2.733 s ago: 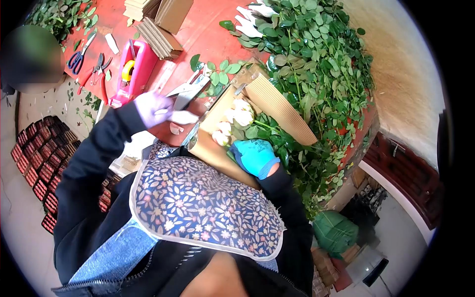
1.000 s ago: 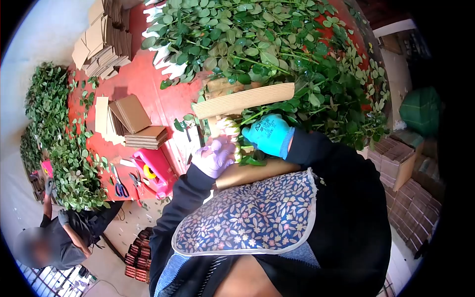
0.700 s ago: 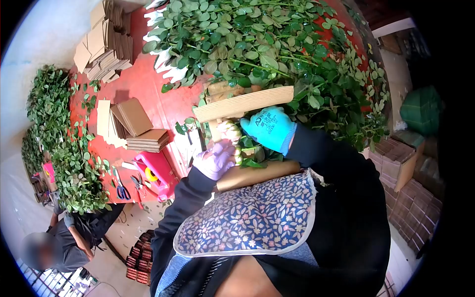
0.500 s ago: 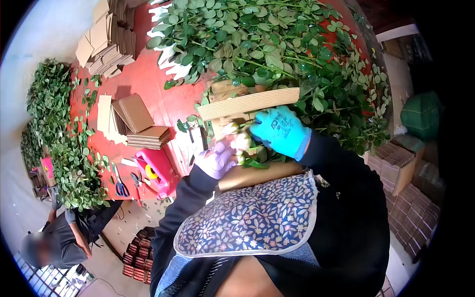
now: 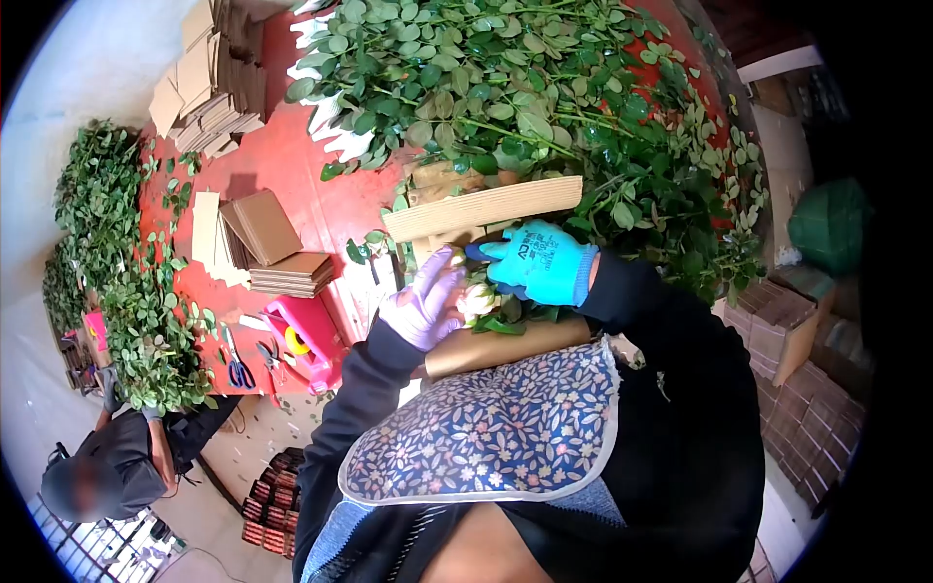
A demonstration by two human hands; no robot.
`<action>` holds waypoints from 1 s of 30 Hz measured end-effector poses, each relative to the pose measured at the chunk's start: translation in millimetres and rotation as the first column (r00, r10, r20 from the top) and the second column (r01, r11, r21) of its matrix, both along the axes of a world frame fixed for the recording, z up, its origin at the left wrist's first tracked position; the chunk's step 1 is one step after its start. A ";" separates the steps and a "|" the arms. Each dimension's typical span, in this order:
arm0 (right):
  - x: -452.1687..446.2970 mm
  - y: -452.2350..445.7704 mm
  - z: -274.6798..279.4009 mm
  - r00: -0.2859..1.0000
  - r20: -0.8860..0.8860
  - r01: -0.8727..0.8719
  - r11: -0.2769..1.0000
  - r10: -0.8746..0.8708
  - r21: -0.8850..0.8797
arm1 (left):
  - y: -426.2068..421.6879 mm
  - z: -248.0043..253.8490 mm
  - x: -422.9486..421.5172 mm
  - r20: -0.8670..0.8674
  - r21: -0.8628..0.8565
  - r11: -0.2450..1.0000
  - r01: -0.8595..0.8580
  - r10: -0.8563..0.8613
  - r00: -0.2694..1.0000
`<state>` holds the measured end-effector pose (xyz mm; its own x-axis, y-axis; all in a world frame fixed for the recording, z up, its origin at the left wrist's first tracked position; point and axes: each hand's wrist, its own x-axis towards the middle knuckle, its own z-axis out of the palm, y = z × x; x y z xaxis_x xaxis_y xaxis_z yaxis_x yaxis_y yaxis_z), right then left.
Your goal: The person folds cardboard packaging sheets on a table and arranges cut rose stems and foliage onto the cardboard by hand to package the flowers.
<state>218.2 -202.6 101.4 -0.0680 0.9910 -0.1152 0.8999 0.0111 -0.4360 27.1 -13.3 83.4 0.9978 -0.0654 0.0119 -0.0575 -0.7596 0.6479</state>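
Observation:
My left hand (image 5: 424,309), in a purple glove, has its fingers apart beside the pale pink rose heads. Its upper fingertips reach a small bud (image 5: 458,257). From the other side comes my right hand (image 5: 544,262), in a blue glove, its fingers bent together over the stems; what they grip is hidden. One pale rose (image 5: 478,301) shows between the hands. Corrugated cardboard (image 5: 486,208) stands on the far side of the roses, and a smooth brown cardboard edge (image 5: 505,347) lies nearest my floral apron (image 5: 486,428).
Leafy rose stems (image 5: 544,107) cover the red table (image 5: 292,136) beyond my hands. To the left are cardboard stacks (image 5: 260,228), a pink tape dispenser (image 5: 311,340), scissors (image 5: 236,369) and red-handled pruners (image 5: 272,355). A co-worker (image 5: 117,466) is at the lower left.
The view has turned since the oldest frame, where my left hand held a white item. Lately my left fingers have spread upward to the bud, and my right hand has shifted slightly left.

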 end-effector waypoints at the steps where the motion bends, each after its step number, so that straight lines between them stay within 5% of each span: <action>1: 5.5 1.0 1.8 0.992 -0.120 0.032 0.998 -0.026 0.046 | 3.3 -1.3 1.2 0.007 0.008 1.000 -0.011 0.011 1.000; 2: 8.8 0.7 2.9 0.969 -0.243 0.073 0.994 -0.052 0.080 | 5.6 -4.9 0.9 0.008 -0.020 0.999 0.030 -0.030 1.000; 4: 7.5 1.2 4.8 0.975 -0.201 0.128 0.982 -0.099 0.142 | 5.9 -6.2 1.7 0.015 -0.049 0.997 0.065 -0.064 0.998; 6: 0.8 4.8 6.0 0.949 -0.088 0.310 0.948 -0.303 0.068 | 1.8 -2.7 -0.9 -0.098 0.067 0.996 0.051 -0.044 0.994; 7: -5.1 6.8 -4.1 0.937 -0.027 0.345 0.907 -0.349 0.240 | 0.7 -1.6 -1.8 -0.154 0.125 0.991 0.051 -0.031 0.988; 10: -19.1 18.5 -20.7 0.874 0.128 0.413 0.857 -0.468 0.309 | 1.3 -5.6 -3.3 -0.086 0.112 0.992 0.049 -0.039 0.996; 15: -30.2 27.3 -50.5 0.840 0.413 0.299 0.935 -0.353 0.190 | -0.5 -11.7 -4.1 -0.108 0.109 0.994 0.029 -0.017 0.994; 21: -28.0 28.5 -65.2 0.836 0.437 0.234 0.936 -0.332 0.265 | 7.3 -5.0 4.4 -0.168 0.052 0.997 0.048 -0.039 0.985; 23: -29.1 30.1 -65.9 0.845 0.404 0.247 0.926 -0.349 0.285 | 11.7 -0.8 9.9 -0.164 -0.093 0.995 0.046 -0.060 0.985; 25: -30.0 32.9 -59.8 0.844 0.443 0.285 0.952 -0.303 0.108 | 12.3 -0.6 10.8 -0.101 -0.070 0.997 0.040 -0.047 0.994; 30: -27.4 31.9 -63.2 0.853 0.413 0.255 0.945 -0.320 0.206 | -2.9 10.4 17.6 -0.089 0.132 0.991 -0.028 0.040 0.995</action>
<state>190.8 -170.7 38.2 0.2473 0.9661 0.0742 0.9689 -0.2471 -0.0128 44.7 -16.2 93.7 0.9960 -0.0268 -0.0854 0.0241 -0.8386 0.5443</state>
